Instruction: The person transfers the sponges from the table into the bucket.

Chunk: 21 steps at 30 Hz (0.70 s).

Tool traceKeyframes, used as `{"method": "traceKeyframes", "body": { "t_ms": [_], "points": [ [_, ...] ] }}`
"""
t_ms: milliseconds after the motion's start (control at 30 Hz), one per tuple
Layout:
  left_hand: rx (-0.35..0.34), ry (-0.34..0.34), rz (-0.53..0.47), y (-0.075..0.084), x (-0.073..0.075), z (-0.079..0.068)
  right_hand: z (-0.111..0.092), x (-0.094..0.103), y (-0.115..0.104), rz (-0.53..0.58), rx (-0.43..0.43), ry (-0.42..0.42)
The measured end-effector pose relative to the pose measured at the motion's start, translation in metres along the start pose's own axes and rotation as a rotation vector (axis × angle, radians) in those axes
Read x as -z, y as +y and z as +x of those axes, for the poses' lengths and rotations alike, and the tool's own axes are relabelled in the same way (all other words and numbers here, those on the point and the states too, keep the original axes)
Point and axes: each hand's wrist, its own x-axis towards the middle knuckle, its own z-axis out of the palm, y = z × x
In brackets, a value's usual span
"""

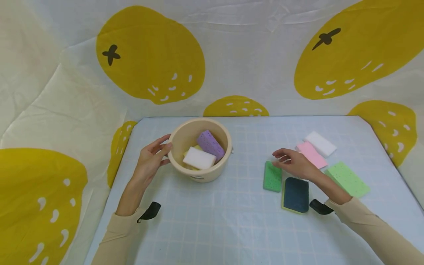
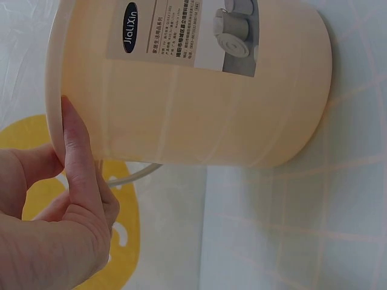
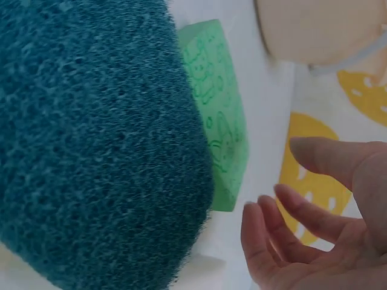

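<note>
A cream bucket [image 1: 212, 176] stands on the table at left of centre. My left hand [image 1: 149, 158] pinches its rim between thumb and fingers, seen closely at the hand [image 2: 72, 205] in the left wrist view. Inside lie a purple sponge [image 1: 210, 144], a white sponge [image 1: 199, 158] and something yellow partly hidden beneath them. My right hand [image 1: 293, 162] hovers over the far end of a small green sponge [image 1: 272, 178], fingers apart and holding nothing. In the right wrist view the embossed green sponge [image 3: 217, 109] sits clear of the fingers, behind a dark scouring sponge [image 3: 103, 133].
Right of the green sponge lies the dark-topped yellow sponge [image 1: 296, 195]. Beyond my right forearm are a pink sponge [image 1: 312, 154], a white block [image 1: 320, 143] and a light green sponge [image 1: 347, 179]. Fruit-printed cloth walls [image 1: 248, 73] rise behind the table and at its sides.
</note>
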Motion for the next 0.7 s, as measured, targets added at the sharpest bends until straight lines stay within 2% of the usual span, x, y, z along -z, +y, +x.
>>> {"method": "traceKeyframes", "body": {
  "t_ms": [433, 700],
  "points": [
    [-0.008, -0.001, 0.002, -0.0009, 0.0001, 0.0008, -0.0049, -0.0057, 0.0064, -0.02, 0.035, -0.042],
    [-0.002, -0.003, 0.006, -0.0008, 0.0002, 0.0002, -0.0021, -0.007, 0.0072, -0.062, -0.037, -0.118]
  ]
}}
